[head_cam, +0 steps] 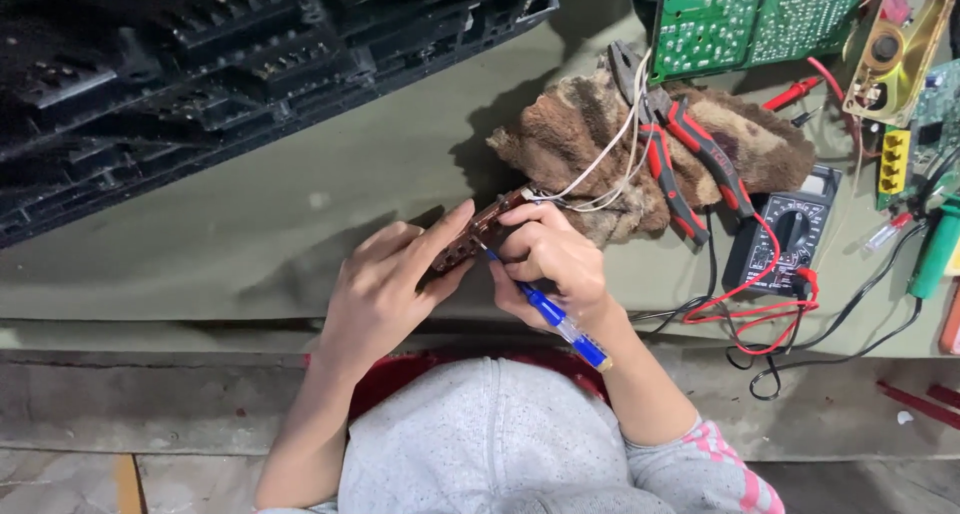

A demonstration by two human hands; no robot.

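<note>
1. A small brown circuit board [478, 236] is held at frame centre, pinched from the left by the left hand [385, 294]; thumb on top, fingers underneath.
2. A blue-handled screwdriver [550, 314] is gripped in the right hand [550, 259], fingers clenched around the shaft; the tip is set against the board's near edge, the handle pointing to lower right.
3. White wires [610, 164] are seen running from the board's upper right end across a brown furry cloth [580, 134] toward a green circuit board [750, 19] at top right.
4. Count: two hands, one small board, one screwdriver, one pair of red-handled pliers [680, 164] on the cloth, one black multimeter [785, 236] with red and black leads [760, 314], one gold-coloured speaker frame [895, 49] at upper right, one more green board [935, 124] at the right edge.
5. A large black plastic housing [200, 64] fills the upper left.
6. Edges and room: the olive bench cover [250, 224] lies open left of the hands. The near bench edge runs just under the wrists. The right side is crowded with tools and leads; the cloth sits just beyond the right hand.
</note>
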